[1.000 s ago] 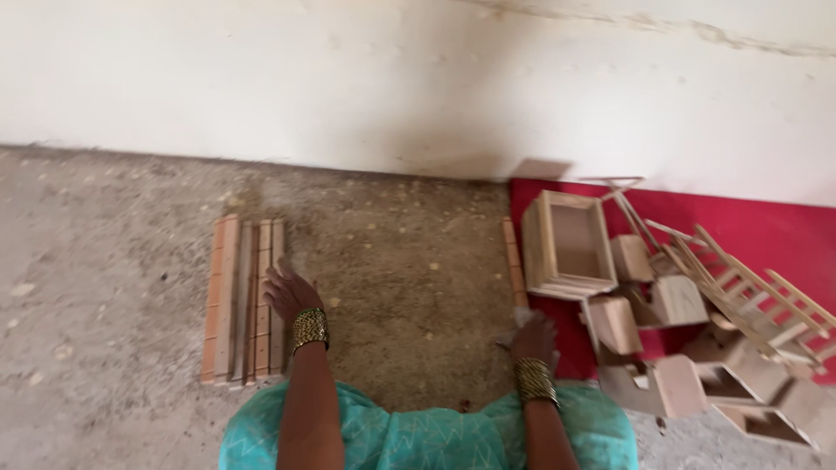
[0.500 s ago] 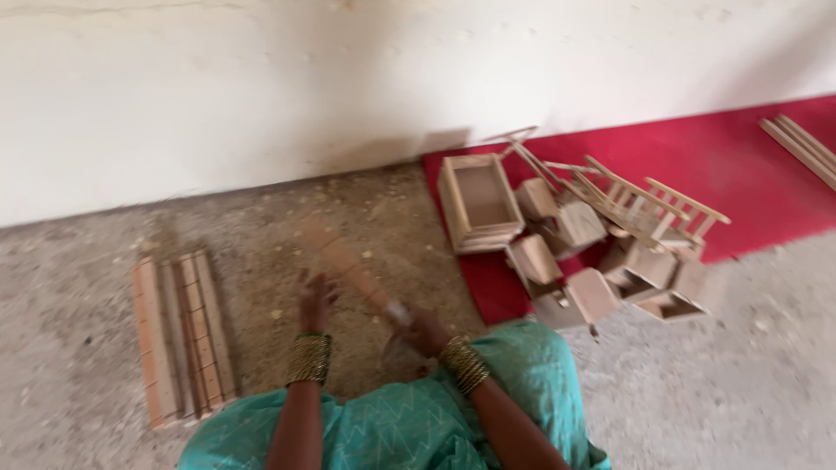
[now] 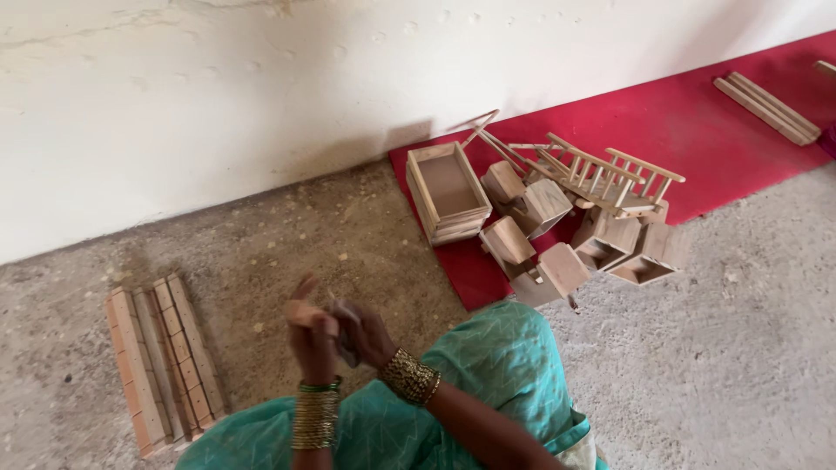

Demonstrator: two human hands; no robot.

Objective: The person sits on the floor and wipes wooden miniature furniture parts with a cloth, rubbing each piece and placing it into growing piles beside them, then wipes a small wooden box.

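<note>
Both hands are up together in front of the body, low in the middle of the head view. The left hand (image 3: pixel 311 338) is closed round a small pale wooden piece (image 3: pixel 305 314), with the piece sticking out at the top of the fist and a stack of gold and green bangles on the wrist below. The right hand (image 3: pixel 364 334) is pressed right against the left, fingers curled in; whether it grips the same piece or something of its own is too blurred to tell (motion smear right where the fingers meet).

Under the arms spreads the teal patterned cloth (image 3: pixel 488 374) over the person's lap. To the left, on the rough grey concrete floor (image 3: pixel 749 348), lies a row of long pale wooden strips (image 3: pixel 161 357) side by side, touching one another, well apart from the hands.

Up and to the right, a red mat (image 3: pixel 697 130) runs along the foot of the white wall (image 3: pixel 261 87). On its near end sits an open rectangular wooden box (image 3: pixel 448 191), and just beside it a jumbled heap of small wooden box parts and slatted frames (image 3: pixel 583 218), some spilling onto the concrete. Farther along the mat, a pair of loose wooden slats (image 3: pixel 766 106) lies on its own.
</note>
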